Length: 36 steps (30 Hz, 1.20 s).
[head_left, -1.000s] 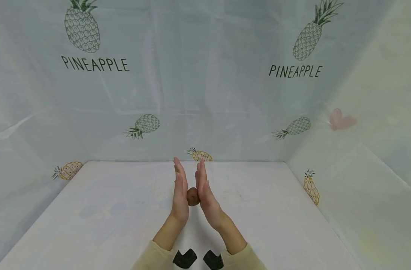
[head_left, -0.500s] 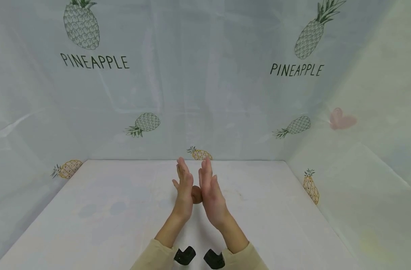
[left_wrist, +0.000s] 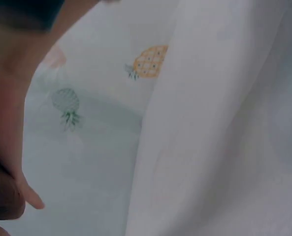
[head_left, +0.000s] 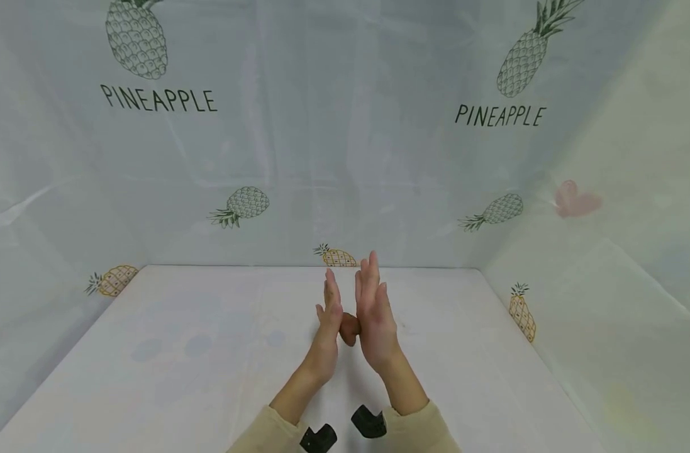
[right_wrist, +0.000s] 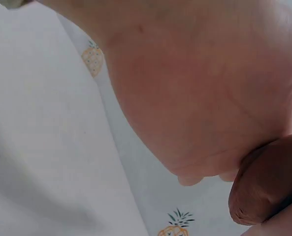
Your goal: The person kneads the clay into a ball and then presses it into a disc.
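Observation:
A brown lump of soft clay [head_left: 350, 328] is held between my two flat palms, above the white table. My left hand [head_left: 325, 336] presses it from the left, fingers straight and pointing forward. From the other side my right hand [head_left: 375, 324] presses, its straight fingers reaching a little farther than the left ones. In the right wrist view the clay [right_wrist: 266, 182] looks smooth, with a wrinkled, tapered end against the palm. Only part of the clay [left_wrist: 3, 194] shows at the edge of the left wrist view.
A white table surface [head_left: 209, 377] spreads under both hands. Pale cloth [head_left: 322, 126] printed with pineapples rises behind it and along both sides. Small black devices [head_left: 319, 438] stick out by the beige sleeve cuffs.
Both hands have shifted right with the clay, the right one sliding forward against the left. The clay has gone from a round ball to a more uneven, tapered shape.

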{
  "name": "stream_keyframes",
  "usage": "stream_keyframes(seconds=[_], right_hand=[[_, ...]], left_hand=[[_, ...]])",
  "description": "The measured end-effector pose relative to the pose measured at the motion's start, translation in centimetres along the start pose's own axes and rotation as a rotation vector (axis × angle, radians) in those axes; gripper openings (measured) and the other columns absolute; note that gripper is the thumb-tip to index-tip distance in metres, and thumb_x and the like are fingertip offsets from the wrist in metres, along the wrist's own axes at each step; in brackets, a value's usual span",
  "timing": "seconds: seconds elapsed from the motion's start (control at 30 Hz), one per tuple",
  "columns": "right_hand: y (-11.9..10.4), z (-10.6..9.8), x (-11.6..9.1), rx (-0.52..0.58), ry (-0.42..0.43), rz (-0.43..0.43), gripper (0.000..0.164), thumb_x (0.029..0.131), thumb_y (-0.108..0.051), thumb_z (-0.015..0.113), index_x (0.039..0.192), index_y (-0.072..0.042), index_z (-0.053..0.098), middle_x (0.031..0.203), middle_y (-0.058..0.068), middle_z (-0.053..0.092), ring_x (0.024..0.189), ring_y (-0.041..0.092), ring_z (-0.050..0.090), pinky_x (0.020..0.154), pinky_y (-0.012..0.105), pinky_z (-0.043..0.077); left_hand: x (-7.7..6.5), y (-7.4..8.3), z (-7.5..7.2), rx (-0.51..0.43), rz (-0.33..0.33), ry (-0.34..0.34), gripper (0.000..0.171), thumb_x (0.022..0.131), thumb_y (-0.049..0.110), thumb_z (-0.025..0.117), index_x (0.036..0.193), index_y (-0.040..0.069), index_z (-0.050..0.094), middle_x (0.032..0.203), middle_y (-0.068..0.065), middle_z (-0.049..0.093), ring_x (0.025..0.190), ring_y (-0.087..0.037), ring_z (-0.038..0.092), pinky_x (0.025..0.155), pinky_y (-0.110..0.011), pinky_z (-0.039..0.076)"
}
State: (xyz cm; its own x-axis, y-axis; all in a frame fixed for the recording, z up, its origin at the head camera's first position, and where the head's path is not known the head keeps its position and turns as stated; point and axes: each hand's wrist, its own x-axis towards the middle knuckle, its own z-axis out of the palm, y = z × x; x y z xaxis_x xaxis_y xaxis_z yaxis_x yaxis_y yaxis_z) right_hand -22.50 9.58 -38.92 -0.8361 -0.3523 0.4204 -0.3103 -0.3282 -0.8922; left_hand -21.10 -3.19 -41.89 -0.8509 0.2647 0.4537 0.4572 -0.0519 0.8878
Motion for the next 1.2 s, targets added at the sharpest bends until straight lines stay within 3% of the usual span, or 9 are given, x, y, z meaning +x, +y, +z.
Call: stream_keyframes(seconds=[0.17, 0.4, 0.6, 0.7, 0.83, 0.97, 1.03, 1.1, 1.2], right_hand=[[-0.3, -0.9, 0.1, 0.018, 0.082, 0.004, 0.064, 0.109, -0.066, 0.006, 0.167, -0.047, -0.015, 0.175, -0.014, -0.018, 0.162, 0.022, -0.021, 0.13, 0.053, -0.002], [0.2, -0.9, 0.1, 0.026, 0.101, 0.044, 0.064, 0.108, -0.068, 0.008, 0.166, -0.051, -0.015, 0.174, -0.017, -0.019, 0.16, 0.012, -0.022, 0.129, 0.04, 0.008], [1.1, -0.2, 0.0, 0.022, 0.013, 0.076, 0.063, 0.108, -0.069, 0.004, 0.165, -0.051, -0.018, 0.175, -0.013, -0.019, 0.154, 0.022, 0.032, 0.115, 0.029, 0.031], [1.5, 0.1, 0.0, 0.038, -0.048, 0.061, 0.065, 0.109, -0.066, 0.003, 0.166, -0.045, -0.019, 0.177, -0.009, -0.016, 0.162, 0.02, -0.021, 0.129, 0.051, -0.008], [1.8, 0.6, 0.0, 0.029, -0.111, 0.067, 0.065, 0.109, -0.064, 0.001, 0.166, -0.041, -0.022, 0.177, -0.003, -0.015, 0.163, 0.026, -0.019, 0.128, 0.059, -0.013], [1.9, 1.1, -0.1, 0.025, -0.136, 0.101, 0.066, 0.109, -0.065, 0.003, 0.166, -0.042, -0.022, 0.177, -0.003, -0.015, 0.163, 0.026, -0.018, 0.129, 0.059, -0.012], [1.9, 1.3, -0.1, 0.022, -0.137, 0.117, 0.067, 0.109, -0.066, 0.005, 0.166, -0.041, -0.022, 0.177, -0.003, -0.015, 0.164, 0.024, -0.016, 0.129, 0.058, -0.011], [1.8, 1.6, -0.2, 0.022, -0.143, 0.123, 0.069, 0.109, -0.067, 0.005, 0.166, -0.041, -0.022, 0.177, -0.003, -0.016, 0.164, 0.023, -0.016, 0.129, 0.058, -0.011], [1.7, 2.0, -0.1, 0.026, -0.154, 0.11, 0.069, 0.109, -0.067, 0.005, 0.166, -0.04, -0.023, 0.176, -0.003, -0.02, 0.163, 0.02, -0.018, 0.129, 0.056, -0.012]], left_hand=[[-0.7, 0.5, 1.5, 0.0, 0.007, -0.065, 0.06, 0.114, 0.038, 0.005, 0.168, 0.026, -0.02, 0.174, 0.008, -0.026, 0.16, -0.017, -0.028, 0.12, -0.062, -0.027], [-1.1, 1.2, 2.0, -0.033, 0.029, -0.026, 0.058, 0.114, 0.041, 0.002, 0.168, 0.03, -0.017, 0.173, 0.015, -0.025, 0.16, -0.015, -0.028, 0.122, -0.063, -0.024], [-0.8, 2.0, 1.1, -0.12, 0.073, -0.003, 0.063, 0.112, 0.048, 0.001, 0.168, 0.027, -0.02, 0.179, -0.003, -0.002, 0.162, -0.015, -0.011, 0.122, -0.055, -0.027], [-0.5, 2.3, 0.5, -0.143, 0.076, 0.01, 0.063, 0.112, 0.051, 0.002, 0.167, 0.03, -0.021, 0.133, -0.028, 0.049, 0.119, -0.019, 0.048, 0.12, -0.037, 0.024], [-0.3, 2.4, -0.3, -0.164, 0.085, 0.006, 0.064, 0.111, 0.053, 0.001, 0.166, 0.034, -0.023, 0.061, -0.024, 0.026, 0.055, -0.028, 0.021, 0.054, -0.028, 0.025], [-0.2, 2.4, -1.1, -0.16, 0.048, 0.037, 0.064, 0.109, 0.057, 0.003, 0.165, 0.041, -0.024, 0.069, -0.021, 0.038, 0.056, -0.032, 0.024, 0.053, -0.031, 0.023], [-0.1, 2.3, -1.5, -0.144, 0.013, 0.072, 0.063, 0.109, 0.059, 0.004, 0.164, 0.046, -0.023, 0.133, -0.018, 0.056, 0.093, -0.034, 0.055, 0.08, -0.032, 0.044], [0.0, 2.2, -1.9, -0.112, -0.004, 0.123, 0.064, 0.108, 0.062, 0.006, 0.164, 0.047, -0.021, 0.175, 0.01, 0.006, 0.155, -0.024, 0.022, 0.116, -0.047, 0.036], [0.3, 1.8, -2.4, -0.082, -0.003, 0.167, 0.065, 0.108, 0.061, 0.006, 0.165, 0.045, -0.021, 0.169, 0.022, -0.03, 0.153, -0.015, -0.038, 0.127, -0.063, -0.011]])
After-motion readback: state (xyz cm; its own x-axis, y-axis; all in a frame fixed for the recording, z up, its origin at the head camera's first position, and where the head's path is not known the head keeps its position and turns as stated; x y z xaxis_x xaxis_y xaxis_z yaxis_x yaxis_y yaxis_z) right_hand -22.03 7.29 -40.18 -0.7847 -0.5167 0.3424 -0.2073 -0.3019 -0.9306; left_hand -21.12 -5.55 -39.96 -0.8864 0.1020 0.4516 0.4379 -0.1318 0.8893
